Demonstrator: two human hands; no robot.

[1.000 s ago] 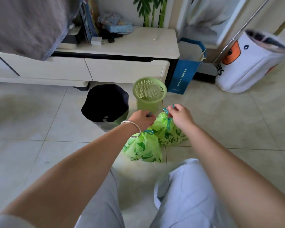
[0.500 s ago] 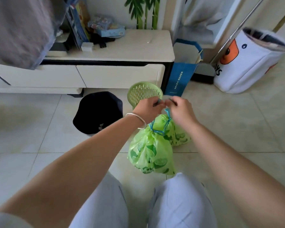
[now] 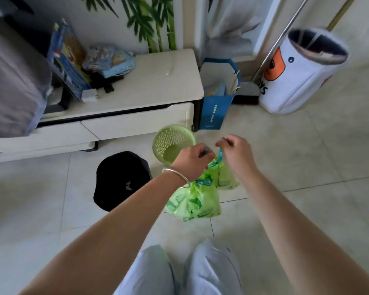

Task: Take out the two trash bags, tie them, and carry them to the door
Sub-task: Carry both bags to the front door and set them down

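- I am watching the left hand (image 3: 193, 161), a silver bangle (image 3: 176, 174) on its wrist, curling its fingers round the blue drawstring (image 3: 206, 150) of the nearer green trash bag (image 3: 193, 202).
- That bag is hanging below the left wrist, above the floor tiles (image 3: 307, 167); whether its base is touching them, I cannot tell.
- The right hand (image 3: 235, 155) is pinching the blue drawstring loop (image 3: 221, 153) of the second green trash bag (image 3: 224, 177), fingers curled closed on it.
- The second bag is sitting just behind the first and touching it, under the right hand.
- A green mesh wastebasket (image 3: 173, 143) is standing on the floor just beyond the left hand, near the front right corner of the low white TV cabinet (image 3: 136, 122).
- A black-lined bin (image 3: 120, 179) is standing to the left of the wastebasket, near it.
- A blue paper bag (image 3: 216, 109) is leaning at the cabinet's right end.
- A white fabric hamper (image 3: 298, 77) with an orange patch is tilting against the far right wall area.
- My view is showing the person's knees in pale trousers (image 3: 179, 273) at the bottom edge.
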